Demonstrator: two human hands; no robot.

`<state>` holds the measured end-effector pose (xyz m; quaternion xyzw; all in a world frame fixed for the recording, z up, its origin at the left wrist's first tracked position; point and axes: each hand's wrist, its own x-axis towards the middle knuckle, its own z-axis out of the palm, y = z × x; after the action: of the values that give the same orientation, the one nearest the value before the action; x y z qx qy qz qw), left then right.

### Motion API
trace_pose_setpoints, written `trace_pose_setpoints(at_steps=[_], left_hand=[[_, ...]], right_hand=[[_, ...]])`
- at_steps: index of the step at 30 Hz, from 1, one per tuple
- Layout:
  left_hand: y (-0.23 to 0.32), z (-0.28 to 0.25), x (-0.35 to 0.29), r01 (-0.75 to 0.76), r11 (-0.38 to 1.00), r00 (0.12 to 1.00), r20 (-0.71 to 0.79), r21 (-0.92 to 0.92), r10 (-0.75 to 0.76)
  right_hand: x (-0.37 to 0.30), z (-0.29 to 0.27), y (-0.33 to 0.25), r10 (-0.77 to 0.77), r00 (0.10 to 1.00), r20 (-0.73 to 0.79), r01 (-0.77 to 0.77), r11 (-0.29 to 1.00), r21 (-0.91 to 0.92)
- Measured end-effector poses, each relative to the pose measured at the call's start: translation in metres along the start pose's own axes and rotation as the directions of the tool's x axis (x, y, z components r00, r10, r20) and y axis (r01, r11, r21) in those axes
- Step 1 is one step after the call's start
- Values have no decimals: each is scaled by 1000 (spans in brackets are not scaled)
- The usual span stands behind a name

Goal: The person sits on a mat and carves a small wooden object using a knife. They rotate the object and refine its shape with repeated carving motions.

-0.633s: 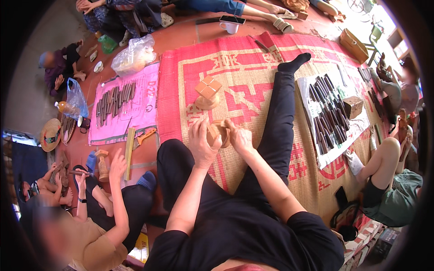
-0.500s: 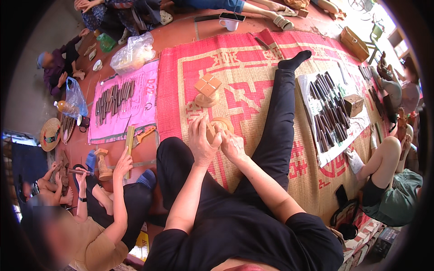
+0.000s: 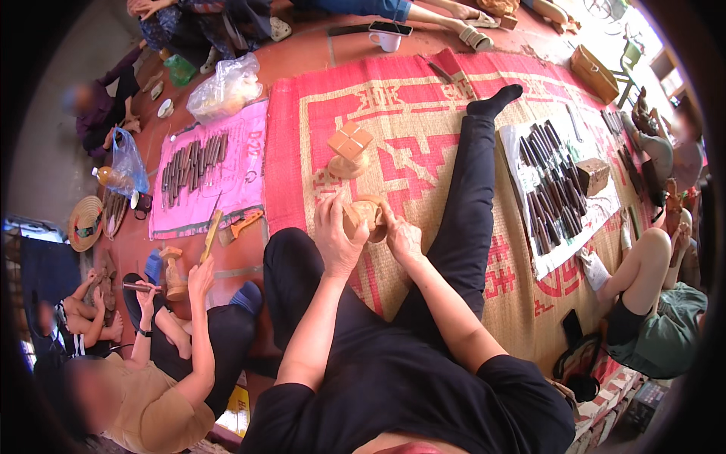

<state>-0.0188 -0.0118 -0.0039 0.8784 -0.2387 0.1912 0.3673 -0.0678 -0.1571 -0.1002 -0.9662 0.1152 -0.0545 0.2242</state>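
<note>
Between my legs, low over the mat, is a pale carved wooden piece [image 3: 370, 206] with a rounded, ring-like upper part. My left hand [image 3: 338, 236] grips its left side, the thumb laid across the wood. On the other side my right hand [image 3: 402, 236] is closed at its edge, fingers bent against it; whether a small tool is also in that hand I cannot tell. Just beyond stands a second wooden piece [image 3: 349, 168], with a round base and a square top [image 3: 351, 141] scored by a cross.
Carving tools [image 3: 195, 168] lie on a pink cloth [image 3: 246, 121] at left, more tools [image 3: 556, 204] on a white sheet [image 3: 556, 261] at right. An orange-handled brush [image 3: 242, 225] is nearby. At left a co-worker [image 3: 162, 393] holds a wooden stick [image 3: 212, 233]. A wooden block [image 3: 592, 175] sits right.
My right hand has shifted right, away from my left, uncovering more of the wooden piece. My left hand has hardly moved. The co-worker at left has lowered the stick slightly.
</note>
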Motion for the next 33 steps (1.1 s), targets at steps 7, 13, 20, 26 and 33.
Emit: trace_pose_setpoints(at_steps=[7,13,20,26,33], left_hand=[[-4,1,1,23,1000,1000,2,1,-23],[1,4,2,-5,1000,1000,-7,8,5],[3,6,6,-8,1000,999,-49,5,8],[4,2,4,-25,1000,998,-54,2,25],[2,3,6,1,1000,999,-37,-30,-2]], right_hand=[[-19,-12,-43,-151,984,-96,160,983,92],[-10,3,-7,9,1000,10,-10,994,108],[-22,6,-35,-62,993,-101,79,982,173],[-16,13,-16,-40,999,10,38,988,150],[-18,15,-26,-3,997,-71,13,990,140]])
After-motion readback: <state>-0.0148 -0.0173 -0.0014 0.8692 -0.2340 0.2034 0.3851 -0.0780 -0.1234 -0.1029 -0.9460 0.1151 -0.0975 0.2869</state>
